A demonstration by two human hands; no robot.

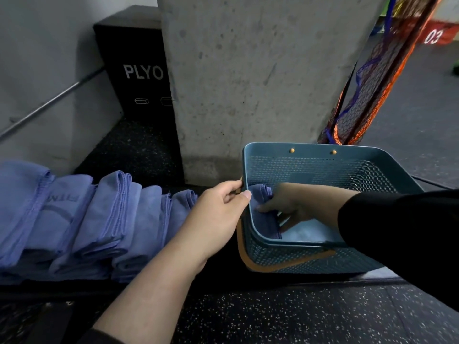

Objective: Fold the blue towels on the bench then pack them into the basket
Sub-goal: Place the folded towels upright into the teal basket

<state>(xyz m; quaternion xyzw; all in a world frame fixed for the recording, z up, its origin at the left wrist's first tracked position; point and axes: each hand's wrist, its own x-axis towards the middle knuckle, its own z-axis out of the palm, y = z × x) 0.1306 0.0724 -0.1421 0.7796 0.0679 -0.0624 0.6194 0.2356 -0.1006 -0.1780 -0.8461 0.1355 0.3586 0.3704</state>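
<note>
My left grip [224,202] pinches basket [323,167] rim; right grip [285,207] holds towel [263,207], lower frame centre. Seat it flat against wall.

Left hand [221,207]: bare; no ring, watch or glove is seen.
Left forearm: uncovered up to a dark cuff at 7 o'clock.
Right hand [290,207]: bare.
Right sleeve [402,234]: black, long, plain, worn down to the wrist, entering from 3 o'clock.
</note>
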